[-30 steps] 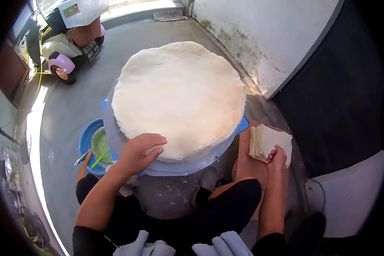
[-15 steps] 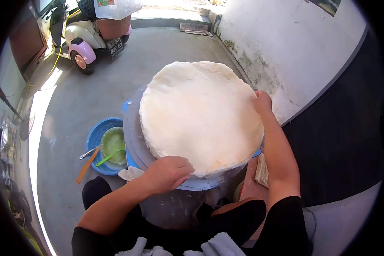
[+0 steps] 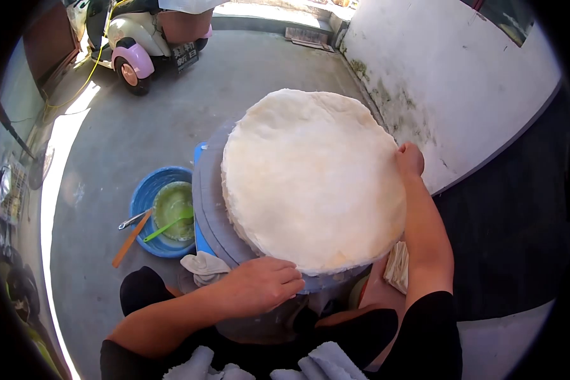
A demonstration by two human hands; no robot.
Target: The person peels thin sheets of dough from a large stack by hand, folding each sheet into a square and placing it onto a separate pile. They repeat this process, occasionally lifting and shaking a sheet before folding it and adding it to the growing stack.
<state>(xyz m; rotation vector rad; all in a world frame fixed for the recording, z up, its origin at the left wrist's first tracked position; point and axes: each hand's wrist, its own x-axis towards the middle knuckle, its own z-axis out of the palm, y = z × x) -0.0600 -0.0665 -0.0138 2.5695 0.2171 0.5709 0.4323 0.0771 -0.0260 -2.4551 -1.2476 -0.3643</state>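
Observation:
A large, round, pale flatbread, thick at the edge like a pile of thin sheets, lies on a grey round board. At its right edge my right hand is closed, fingers curled around the rim. My left hand is at the near edge, closed, with fingertips bent in at the rim; its thumb and what it pinches are hidden. Blue edging shows under the board's left side. A crumpled whitish cloth lies just beyond my left wrist.
On the floor at left stands a blue basin with a bowl of greenish liquid, a green spoon and a wooden scraper. Folded thin sheets sit by my right forearm. A scooter and a white wall stand beyond.
The view has shifted, so most things appear farther right. The flatbread has slid slightly right on the board, with my right hand still at its edge. My left hand appears lower.

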